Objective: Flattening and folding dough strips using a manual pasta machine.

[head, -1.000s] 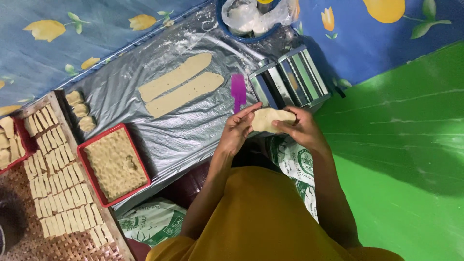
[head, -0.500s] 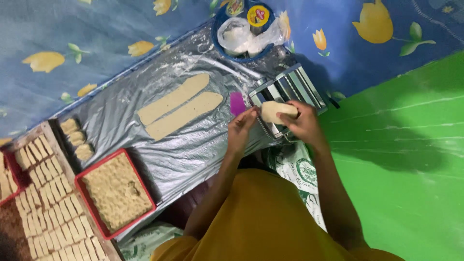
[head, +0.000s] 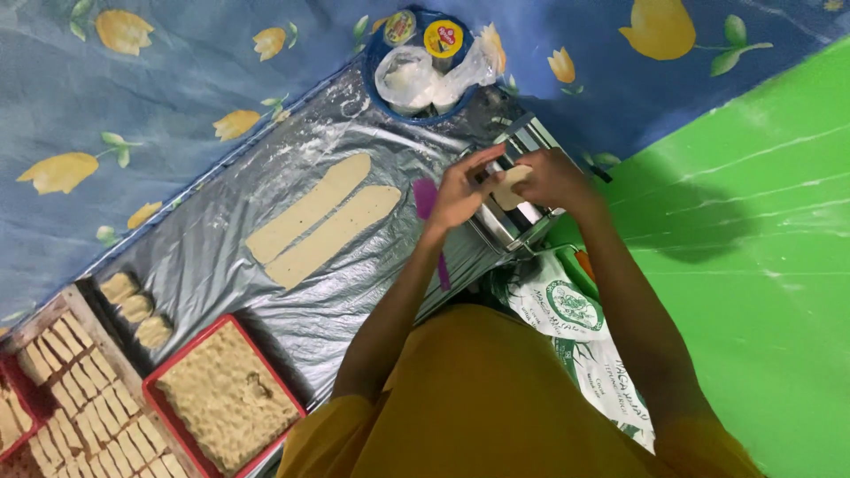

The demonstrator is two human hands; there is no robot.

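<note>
My left hand and my right hand together hold a pale lump of dough on top of a metal roller machine. The fingers of both hands are closed on the dough. Two long flat dough strips lie side by side on the silver plastic sheet to the left of the machine. A purple scraper lies on the sheet just under my left wrist.
A red tray of crumbs sits at lower left, beside a board with several cut dough pieces and three small dough lumps. A blue bowl with plastic bags stands behind the machine. Printed white sack, green mat right.
Both hands have carried the dough lump away from my body and up onto the roller machine. The view has tilted forward, bringing the blue bowl fully into sight.
</note>
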